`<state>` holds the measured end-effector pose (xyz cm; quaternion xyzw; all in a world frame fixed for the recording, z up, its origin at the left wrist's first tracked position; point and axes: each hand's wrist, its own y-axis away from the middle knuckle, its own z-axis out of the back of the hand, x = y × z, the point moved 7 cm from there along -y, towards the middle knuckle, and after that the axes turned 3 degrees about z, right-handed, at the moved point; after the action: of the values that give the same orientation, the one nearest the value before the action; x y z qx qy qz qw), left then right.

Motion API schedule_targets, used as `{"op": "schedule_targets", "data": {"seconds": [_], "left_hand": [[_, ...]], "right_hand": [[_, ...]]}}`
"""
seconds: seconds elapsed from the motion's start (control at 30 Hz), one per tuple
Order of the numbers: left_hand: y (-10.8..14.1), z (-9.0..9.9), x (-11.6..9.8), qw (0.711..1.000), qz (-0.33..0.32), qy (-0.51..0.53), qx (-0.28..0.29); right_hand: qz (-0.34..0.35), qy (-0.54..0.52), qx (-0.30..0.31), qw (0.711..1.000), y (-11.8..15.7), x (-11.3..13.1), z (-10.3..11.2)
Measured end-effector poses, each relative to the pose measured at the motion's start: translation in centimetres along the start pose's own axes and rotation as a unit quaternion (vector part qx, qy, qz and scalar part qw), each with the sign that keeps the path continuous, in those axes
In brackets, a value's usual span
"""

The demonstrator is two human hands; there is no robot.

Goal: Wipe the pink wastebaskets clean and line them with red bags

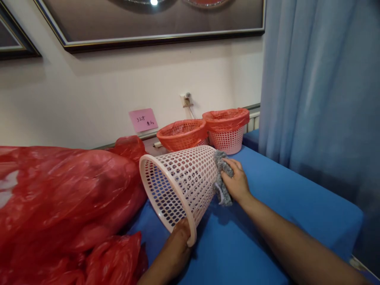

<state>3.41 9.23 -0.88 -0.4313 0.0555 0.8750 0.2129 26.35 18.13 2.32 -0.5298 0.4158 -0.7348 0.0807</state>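
At twelve o'clock, over the blue surface (231, 253), the pale basket (192, 174) is tipped sideways, long axis running from its mouth at eight to its base at two. My left hand (178, 245) is closed on the near rim, fingertips hidden; my right hand (237, 184), nearer the base, holds a grey cloth (224, 194) against it, fingers apparently curled.
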Motion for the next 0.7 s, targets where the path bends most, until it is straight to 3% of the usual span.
{"op": "schedule_targets", "data": {"seconds": [0.07,0.17,0.3,0.37,0.47,0.57,0.7], "left_hand": [[0.4,-0.2,1.0,0.999,0.017,-0.030,0.019],[1.7,-0.4,2.1,0.998,0.042,0.036,0.033],[3.9,0.7,2.3,0.970,0.000,0.241,-0.045],[4.8,1.3,3.0,0.968,0.004,0.234,-0.091],[5.4,2.0,3.6,0.978,0.024,0.140,-0.153],[5.1,2.4,2.6,0.981,0.010,0.085,-0.177],[4.1,1.8,0.1,0.990,-0.012,0.045,-0.134]], "right_hand": [[0.022,-0.003,-0.002,1.000,-0.3,0.2,0.3],[0.182,-0.046,0.074,0.980,2.1,5.1,0.1],[0.344,-0.089,0.149,0.923,6.7,11.0,-0.1],[0.380,-0.095,0.154,0.907,7.9,12.1,-0.1],[0.414,-0.100,0.146,0.893,8.7,12.6,-0.1],[0.379,-0.081,0.130,0.913,7.4,11.0,-0.3],[0.106,-0.013,0.031,0.994,1.8,3.6,0.2]]}}
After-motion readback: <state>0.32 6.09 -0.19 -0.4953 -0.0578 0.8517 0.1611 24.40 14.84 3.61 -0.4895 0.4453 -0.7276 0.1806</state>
